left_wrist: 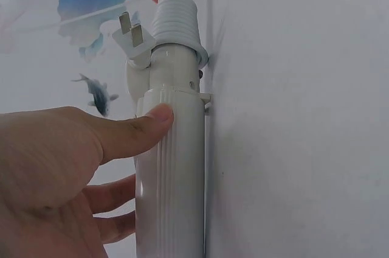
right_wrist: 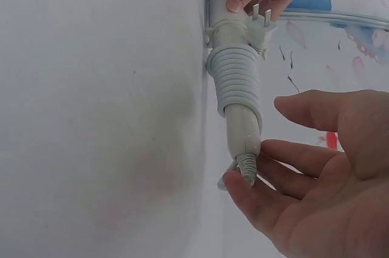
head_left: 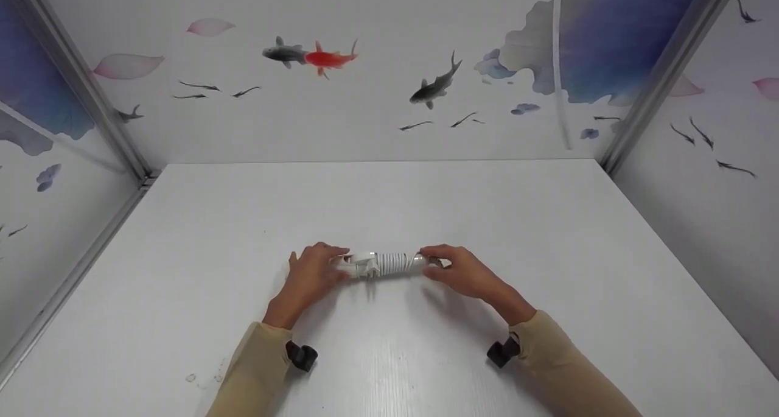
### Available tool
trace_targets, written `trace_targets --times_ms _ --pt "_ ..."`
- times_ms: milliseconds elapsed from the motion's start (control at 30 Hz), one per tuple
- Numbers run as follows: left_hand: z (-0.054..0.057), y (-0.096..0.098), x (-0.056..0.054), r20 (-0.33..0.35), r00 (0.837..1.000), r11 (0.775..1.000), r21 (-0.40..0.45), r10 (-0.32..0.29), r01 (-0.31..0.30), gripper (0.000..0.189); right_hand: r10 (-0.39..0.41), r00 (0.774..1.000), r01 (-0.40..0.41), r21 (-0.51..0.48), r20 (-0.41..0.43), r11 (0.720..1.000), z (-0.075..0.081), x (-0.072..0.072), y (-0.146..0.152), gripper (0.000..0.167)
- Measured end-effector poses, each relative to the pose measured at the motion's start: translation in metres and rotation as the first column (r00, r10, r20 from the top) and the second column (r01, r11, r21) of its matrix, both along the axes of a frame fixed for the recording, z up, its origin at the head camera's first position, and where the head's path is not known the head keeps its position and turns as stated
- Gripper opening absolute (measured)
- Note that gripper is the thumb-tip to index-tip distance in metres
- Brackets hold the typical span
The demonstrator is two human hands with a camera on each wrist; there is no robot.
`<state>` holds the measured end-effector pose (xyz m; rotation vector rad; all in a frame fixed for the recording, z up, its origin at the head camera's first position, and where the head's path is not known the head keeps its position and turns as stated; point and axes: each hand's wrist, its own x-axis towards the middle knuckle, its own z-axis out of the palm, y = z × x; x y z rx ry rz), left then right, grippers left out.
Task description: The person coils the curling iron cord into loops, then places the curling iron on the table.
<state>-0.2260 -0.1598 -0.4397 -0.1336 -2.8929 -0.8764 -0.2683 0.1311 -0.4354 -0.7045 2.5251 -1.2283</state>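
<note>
A white tube-shaped electric appliance [head_left: 389, 265], possibly a hair iron, lies crosswise on the white table. Its cord [right_wrist: 234, 78] is wound in tight coils around the slimmer handle, and a two-pin plug [left_wrist: 135, 39] sticks out beside the thicker ribbed body. My left hand [head_left: 313, 274] grips that body, thumb on the ribbed side and fingers behind. At the other end is my right hand [head_left: 462, 271], its fingers loosely spread around the handle's tail. In the right wrist view its thumb stands off the handle, while one fingertip overlaps the ribbed cord sleeve [right_wrist: 247, 165].
White panels [head_left: 377, 125] printed with fish and petals enclose the table [head_left: 389, 204] at the back and sides. Metal posts [head_left: 669, 70] rise at the back corners. A dark wrist camera [head_left: 302, 356] sits at the left cuff, another [head_left: 504, 351] at the right.
</note>
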Motion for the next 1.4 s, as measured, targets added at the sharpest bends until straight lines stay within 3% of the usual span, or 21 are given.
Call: trace_targets --times_ms 233,700,1167,1400 --pt "0.001 0.001 0.001 -0.012 1.0 0.999 -0.018 0.028 -0.028 0.038 -0.006 1.0 0.004 0.075 0.021 0.997 0.0 0.0 0.002 0.045" --pt "0.008 -0.008 0.002 0.082 0.996 0.999 -0.002 0.034 -0.034 0.038 0.024 0.999 -0.026 0.072 0.035 0.997 -0.001 -0.003 0.005 0.044" --pt "0.011 -0.013 0.002 0.109 0.994 1.0 0.019 0.015 -0.018 0.036 -0.013 0.997 0.006 0.091 0.081 0.996 0.002 -0.001 0.003 0.047" --pt "0.018 -0.016 0.005 0.108 0.994 0.999 0.048 0.005 -0.011 0.04 0.014 0.997 -0.022 0.102 0.074 0.995 0.004 -0.001 0.008 0.05"
